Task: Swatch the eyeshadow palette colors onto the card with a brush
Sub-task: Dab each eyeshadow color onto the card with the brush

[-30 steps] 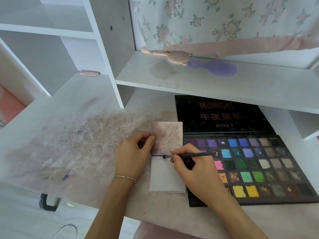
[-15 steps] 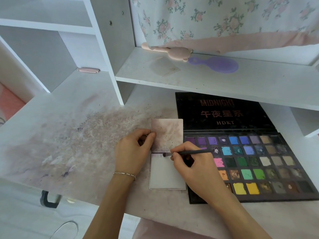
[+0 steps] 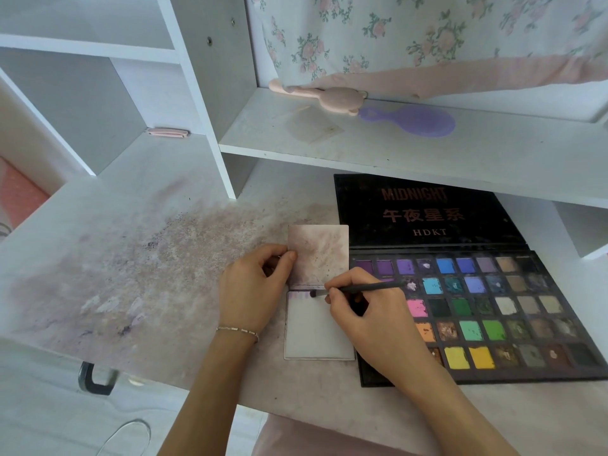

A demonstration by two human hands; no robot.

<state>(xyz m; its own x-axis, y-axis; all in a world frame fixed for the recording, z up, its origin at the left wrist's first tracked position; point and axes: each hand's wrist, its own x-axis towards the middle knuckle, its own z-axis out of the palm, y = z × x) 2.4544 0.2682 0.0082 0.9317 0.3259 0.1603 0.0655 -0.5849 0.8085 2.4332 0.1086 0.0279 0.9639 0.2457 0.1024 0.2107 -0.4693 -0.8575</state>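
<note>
- Pinching the brush [image 3: 357,288], the right hand [image 3: 368,311] sets its tip on the card [image 3: 317,327], beside the palette [image 3: 493,311].
- Left hand [image 3: 253,291] grips the card's upper flap.

— How do our hands sit?
— Our left hand [image 3: 251,291] lies to the left, fingers curled, thumb pinching near its far side. Our right hand [image 3: 368,319] reaches in from the near right, fingers curled in a pen-like pinch.

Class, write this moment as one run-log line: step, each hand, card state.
step: swatching | right hand: holds brush, tip on card top | left hand: steadies upper card | card: faint purple streak at top edge | palette: open
</note>
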